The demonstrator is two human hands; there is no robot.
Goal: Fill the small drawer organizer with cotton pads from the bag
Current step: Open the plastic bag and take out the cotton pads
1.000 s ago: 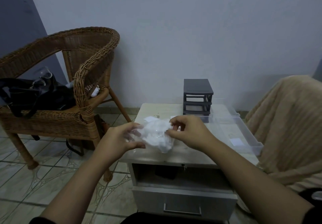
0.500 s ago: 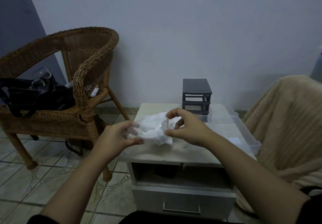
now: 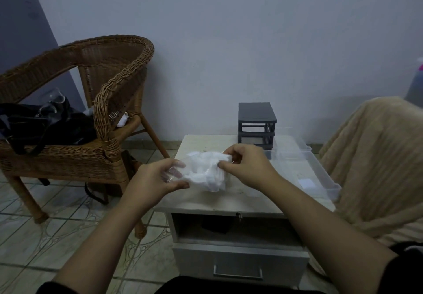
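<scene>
Now we have lifted the bag (image 3: 206,171) off the desk (image 3: 229,200); left hand (image 3: 155,179) and right hand (image 3: 246,168) both pinch it, pulling it open, organizer (image 3: 256,124) unfilled.

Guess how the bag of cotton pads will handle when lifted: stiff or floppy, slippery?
Likely floppy: the bag looks crumpled and sags between the left hand and right hand. Probably light, since fingertip pinches seem enough to hold it. Its clear film may be slick, and the pads could shift inside.
</scene>
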